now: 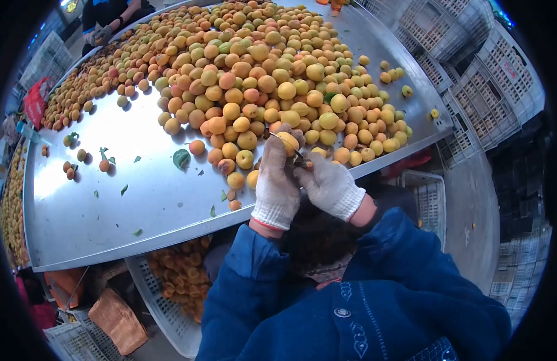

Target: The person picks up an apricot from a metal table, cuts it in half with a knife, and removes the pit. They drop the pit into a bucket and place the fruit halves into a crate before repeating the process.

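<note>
Both my hands wear whitish knit gloves with soiled fingers and meet over the near edge of a metal table [164, 207]. My left hand [277, 180] is closed around a yellow-orange apricot [287, 143]. A thin metal edge shows across the fruit. My right hand [327, 183] is closed beside it, its fingers pinching a small dark tool [301, 160] that touches the fruit; the tool's shape is mostly hidden. Just beyond my hands a big heap of apricots [254, 78] spreads over the table.
Under the table's edge, a white crate [164, 310] holds orange fruit pieces [179, 274]. Another crate [428, 198] stands at right, near stacked crates [483, 90]. Loose leaves [181, 158] lie on the metal. A gloved co-worker [104, 33] is at the far left.
</note>
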Demonstrator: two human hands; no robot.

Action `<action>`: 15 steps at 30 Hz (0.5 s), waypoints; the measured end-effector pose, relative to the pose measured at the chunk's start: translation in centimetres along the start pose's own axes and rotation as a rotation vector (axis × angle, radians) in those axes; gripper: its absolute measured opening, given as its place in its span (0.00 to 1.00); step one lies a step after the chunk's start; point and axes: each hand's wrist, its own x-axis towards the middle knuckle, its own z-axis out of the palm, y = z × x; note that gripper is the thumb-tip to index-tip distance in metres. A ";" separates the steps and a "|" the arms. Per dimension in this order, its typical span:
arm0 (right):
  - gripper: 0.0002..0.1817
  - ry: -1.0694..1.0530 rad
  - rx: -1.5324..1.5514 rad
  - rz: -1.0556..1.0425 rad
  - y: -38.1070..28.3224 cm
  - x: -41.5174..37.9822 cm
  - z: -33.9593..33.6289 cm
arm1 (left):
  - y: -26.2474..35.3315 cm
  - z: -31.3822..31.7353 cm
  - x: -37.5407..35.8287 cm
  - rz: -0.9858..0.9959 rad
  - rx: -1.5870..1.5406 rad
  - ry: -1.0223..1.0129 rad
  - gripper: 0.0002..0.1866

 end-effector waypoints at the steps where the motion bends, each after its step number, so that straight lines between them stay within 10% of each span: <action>1: 0.18 -0.010 0.033 -0.006 -0.2 0.0 -0.2 | 0.4 0.3 -0.2 0.072 0.171 -0.020 0.31; 10: 0.22 -0.018 -0.129 0.007 -0.4 0.2 0.2 | 0.0 0.1 -0.1 -0.113 -0.248 0.028 0.28; 15: 0.22 -0.019 -0.024 -0.005 -0.4 0.3 -0.9 | 0.0 0.4 -0.2 0.054 0.141 -0.032 0.33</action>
